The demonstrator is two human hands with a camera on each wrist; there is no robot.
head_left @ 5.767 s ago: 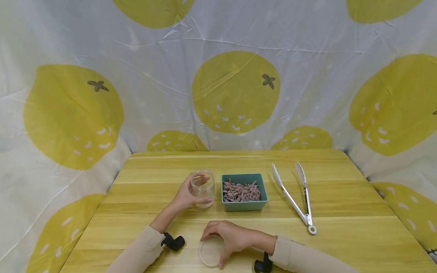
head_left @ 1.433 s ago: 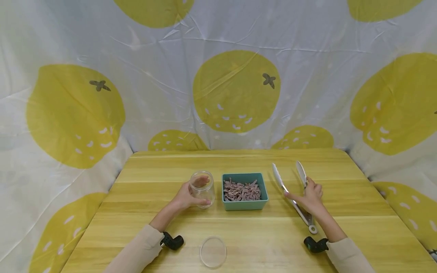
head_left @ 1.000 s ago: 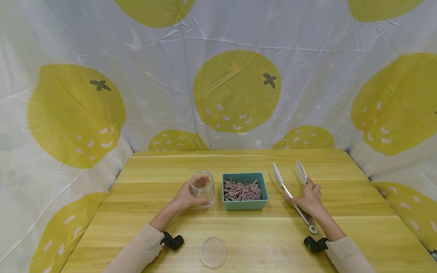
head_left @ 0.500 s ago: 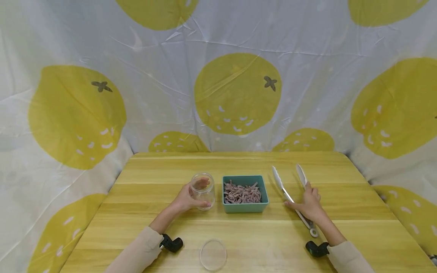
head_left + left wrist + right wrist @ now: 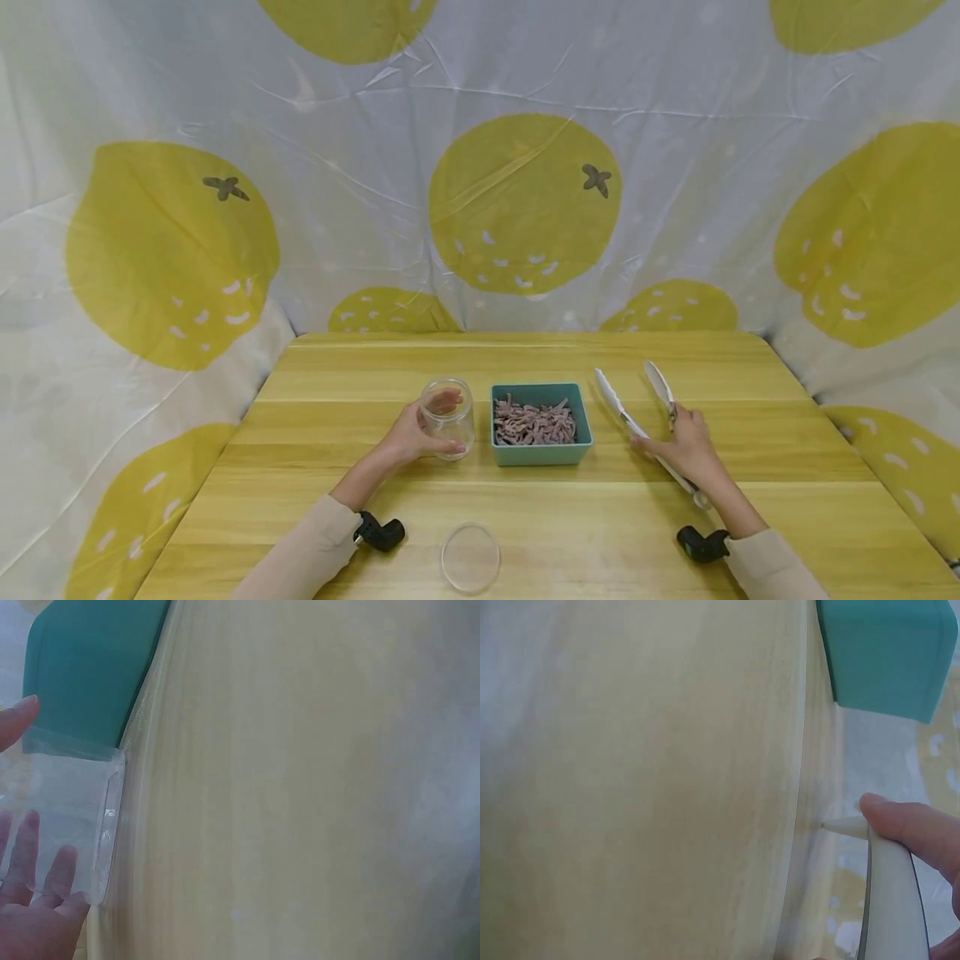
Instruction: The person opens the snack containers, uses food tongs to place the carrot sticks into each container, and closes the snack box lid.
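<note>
My left hand (image 5: 412, 435) holds a clear, open-topped jar (image 5: 452, 442) upright on the table, its fingers behind and thumb in front. In the left wrist view, the fingers (image 5: 56, 874) show through the jar's clear wall (image 5: 67, 795). My right hand (image 5: 688, 442) grips a pair of tongs (image 5: 618, 406) round both arms, thumb on the left arm. The tongs' tips are spread and point away from me, close over the table. In the right wrist view, the thumb (image 5: 907, 825) presses on a pale tong arm (image 5: 892, 907).
Between jar and tongs stands a teal rectangular container (image 5: 542, 456) holding brownish-pink strips (image 5: 532, 423) like shredded meat. A clear round lid (image 5: 470, 558) lies near the front of the wooden table (image 5: 570, 533). Lemon-printed cloth (image 5: 360, 200) hangs behind and at both sides.
Earlier, the right hand was at the lid; it left the lid on the table and moved to the tongs. Just now the tongs have shifted and turned slightly in its grip. The left hand stays on the jar.
</note>
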